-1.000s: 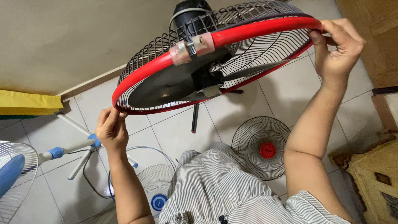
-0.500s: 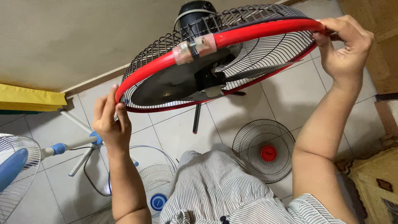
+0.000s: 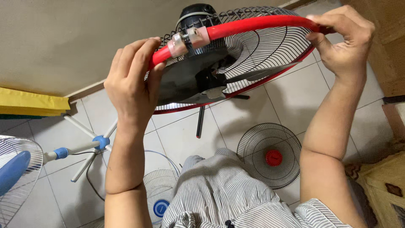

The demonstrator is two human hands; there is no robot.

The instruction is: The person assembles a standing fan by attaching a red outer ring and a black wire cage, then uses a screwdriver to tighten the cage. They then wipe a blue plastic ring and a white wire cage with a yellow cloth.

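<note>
A fan head with a black wire rear guard (image 3: 270, 46), dark blades (image 3: 190, 80) and a black motor (image 3: 198, 12) is held up in front of me. A red plastic rim (image 3: 261, 22) runs around the guard's edge, with a clear clip (image 3: 187, 40) on it. My left hand (image 3: 133, 82) grips the rim at its left side, just beside the clip. My right hand (image 3: 344, 40) pinches the rim at the right end.
On the tiled floor (image 3: 291, 93) lies a loose black front guard with a red centre (image 3: 273, 155). A white guard with a blue centre (image 3: 162, 198) lies near my knees. A blue-and-white fan (image 3: 17, 177) lies at the left. A wooden cabinet (image 3: 386, 38) stands at the right.
My left hand has risen from the rim's lower left and now grips the rim beside the clear clip. The fan head sits closer and more level. My right hand keeps its hold.
</note>
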